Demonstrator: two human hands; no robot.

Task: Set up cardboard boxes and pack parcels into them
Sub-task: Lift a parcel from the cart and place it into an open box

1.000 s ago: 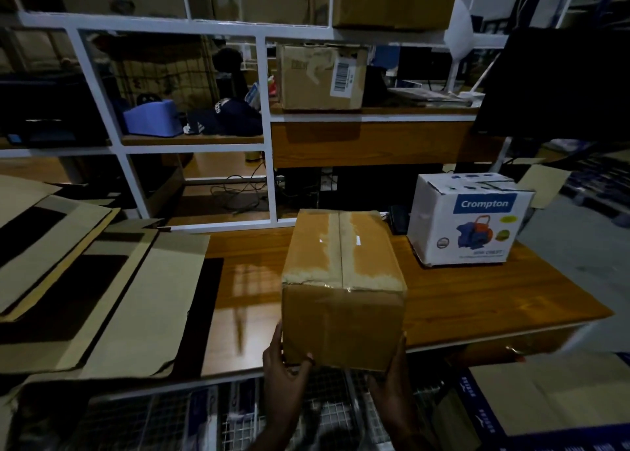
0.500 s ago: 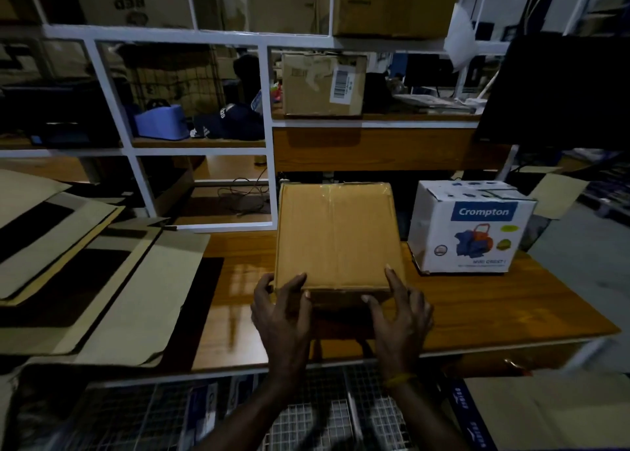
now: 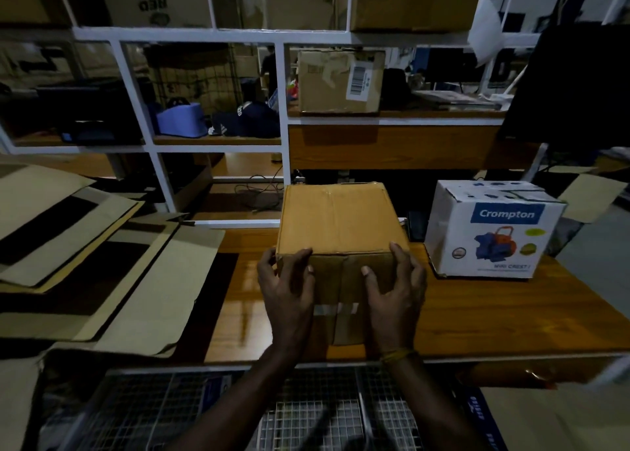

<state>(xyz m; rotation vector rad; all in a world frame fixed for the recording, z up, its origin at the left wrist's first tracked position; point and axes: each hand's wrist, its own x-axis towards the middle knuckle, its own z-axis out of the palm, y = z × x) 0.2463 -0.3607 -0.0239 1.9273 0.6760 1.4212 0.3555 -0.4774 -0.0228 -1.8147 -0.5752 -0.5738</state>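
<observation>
Hands (image 3: 341, 290) around sealed brown box (image 3: 337, 219)

Two hands are showing: the left hand (image 3: 288, 288) and the right hand (image 3: 395, 288). They are holding one brown box (image 3: 335, 222) near the front edge of the bench (image 3: 494, 314). One white box (image 3: 491, 232) is sitting toward the right end of the bench. Flat cardboard sheets (image 3: 102, 263) are lying in a pile over the bench's left end, too overlapped to count. One taped brown box with a label (image 3: 341, 80) is sitting on the shelf (image 3: 392, 121) behind. One blue thing (image 3: 180, 120) and one dark cap (image 3: 245, 118) are sitting on a lower shelf.
</observation>
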